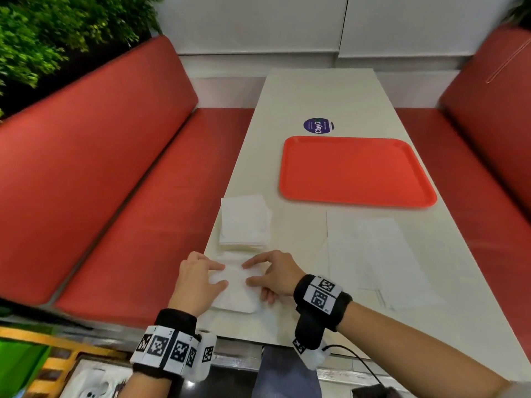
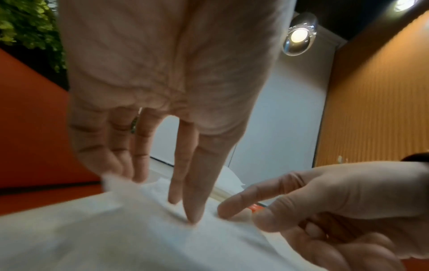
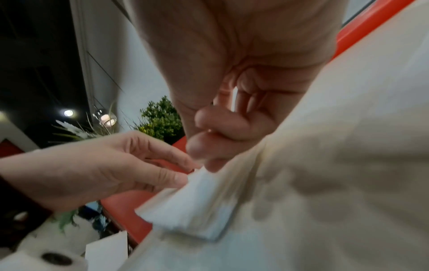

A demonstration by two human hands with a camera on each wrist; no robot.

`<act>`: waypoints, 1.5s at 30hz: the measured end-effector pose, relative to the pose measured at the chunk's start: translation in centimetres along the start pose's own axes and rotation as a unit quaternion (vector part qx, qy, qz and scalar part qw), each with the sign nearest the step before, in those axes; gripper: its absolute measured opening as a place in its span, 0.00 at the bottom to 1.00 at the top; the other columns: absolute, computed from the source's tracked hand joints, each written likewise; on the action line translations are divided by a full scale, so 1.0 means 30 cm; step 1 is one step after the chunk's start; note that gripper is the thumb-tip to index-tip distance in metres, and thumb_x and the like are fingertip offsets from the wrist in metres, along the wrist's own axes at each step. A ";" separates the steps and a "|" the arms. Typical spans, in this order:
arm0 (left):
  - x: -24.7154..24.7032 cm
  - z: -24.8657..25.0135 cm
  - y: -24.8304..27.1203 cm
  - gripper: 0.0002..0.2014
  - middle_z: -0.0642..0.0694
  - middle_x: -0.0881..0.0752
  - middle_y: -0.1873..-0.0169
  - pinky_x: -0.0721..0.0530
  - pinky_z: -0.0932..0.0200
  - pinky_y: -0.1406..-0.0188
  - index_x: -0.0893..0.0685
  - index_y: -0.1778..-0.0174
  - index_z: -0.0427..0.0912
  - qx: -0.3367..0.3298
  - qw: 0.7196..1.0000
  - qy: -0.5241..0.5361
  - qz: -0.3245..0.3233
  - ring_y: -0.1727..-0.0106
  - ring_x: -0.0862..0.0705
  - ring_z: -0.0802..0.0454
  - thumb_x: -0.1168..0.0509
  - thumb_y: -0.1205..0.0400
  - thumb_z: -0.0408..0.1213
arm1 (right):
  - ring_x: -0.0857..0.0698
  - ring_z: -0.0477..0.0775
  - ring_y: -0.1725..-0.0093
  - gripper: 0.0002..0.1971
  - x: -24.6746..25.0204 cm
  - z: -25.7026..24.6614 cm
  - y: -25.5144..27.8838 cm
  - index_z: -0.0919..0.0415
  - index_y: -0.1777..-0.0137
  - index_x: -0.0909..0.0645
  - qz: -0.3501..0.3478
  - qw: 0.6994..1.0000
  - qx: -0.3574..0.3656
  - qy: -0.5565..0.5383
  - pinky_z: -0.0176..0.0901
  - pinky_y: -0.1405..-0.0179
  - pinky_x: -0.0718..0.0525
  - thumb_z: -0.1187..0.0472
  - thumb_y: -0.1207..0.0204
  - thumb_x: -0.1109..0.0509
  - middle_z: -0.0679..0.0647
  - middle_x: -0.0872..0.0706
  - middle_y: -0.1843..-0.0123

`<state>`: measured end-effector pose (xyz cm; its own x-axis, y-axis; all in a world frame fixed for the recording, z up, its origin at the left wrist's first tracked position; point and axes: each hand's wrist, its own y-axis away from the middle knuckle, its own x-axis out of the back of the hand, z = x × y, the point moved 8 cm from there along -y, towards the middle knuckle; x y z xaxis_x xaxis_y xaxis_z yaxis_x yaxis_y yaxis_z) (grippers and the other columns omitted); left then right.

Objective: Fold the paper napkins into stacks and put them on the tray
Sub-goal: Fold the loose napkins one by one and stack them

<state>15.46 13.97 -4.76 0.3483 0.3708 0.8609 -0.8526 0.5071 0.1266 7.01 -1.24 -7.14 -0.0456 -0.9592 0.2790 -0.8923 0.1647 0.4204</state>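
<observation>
We see a long, pale cream table (image 1: 310, 90) carrying a flat orange plastic tray (image 1: 356, 172), a round purple sticker (image 1: 318, 125), a stack of folded white paper napkins (image 1: 244, 222) and unfolded white sheets (image 1: 379, 254).

Red benches (image 1: 120, 156) flanked the pale desk (image 1: 316, 93), which bore a round purple sticker (image 1: 318, 125); green foliage (image 1: 43, 33) stood far left.

Booth seating, dining area

Pale long table (image 1: 313, 93) with round purple sticker (image 1: 318, 125); red padded benches left (image 1: 94, 168) and right (image 1: 488, 116); white wall panels (image 1: 258, 24); green foliage (image 1: 43, 33); glass pendant lamp (image 2: 299, 35); ribbed orange wall (image 2: 380, 102).
</observation>
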 end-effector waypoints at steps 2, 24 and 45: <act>0.026 0.069 0.009 0.15 0.51 0.28 0.40 0.30 0.62 0.39 0.14 0.38 0.50 -0.016 0.999 -0.030 0.022 0.38 0.32 0.52 0.28 0.21 0.44 | 0.17 0.50 0.82 0.14 0.077 0.007 0.027 0.54 0.39 0.16 0.026 1.000 0.008 -0.010 0.36 0.79 0.19 0.61 0.25 0.24 0.63 0.13 0.71; -0.497 0.693 -0.205 0.29 0.37 0.25 0.33 0.23 0.61 0.47 0.31 0.27 0.39 -0.039 0.968 0.148 -0.198 0.36 0.22 0.43 0.28 0.23 0.32 | 0.16 0.57 0.48 0.28 0.725 0.355 0.200 0.63 0.33 0.20 0.376 0.916 -0.133 -0.051 0.44 0.52 0.18 0.63 0.34 0.18 0.56 0.14 0.48; -0.288 0.673 -0.194 0.10 0.38 0.07 0.55 0.13 0.56 0.50 0.08 0.55 0.31 -0.054 0.863 0.484 -0.134 0.52 0.10 0.46 0.26 0.21 0.36 | 0.09 0.60 0.53 0.11 0.755 0.157 0.290 0.62 0.55 0.08 0.357 0.917 0.096 -0.152 0.53 0.53 0.12 0.54 0.31 0.18 0.58 0.07 0.54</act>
<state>9.54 -7.91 -2.99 0.7349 0.6780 -0.0136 -0.6671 0.7264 0.1651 -3.90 -22.63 -1.22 -0.7462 -0.6467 0.1577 -0.6470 0.7604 0.0570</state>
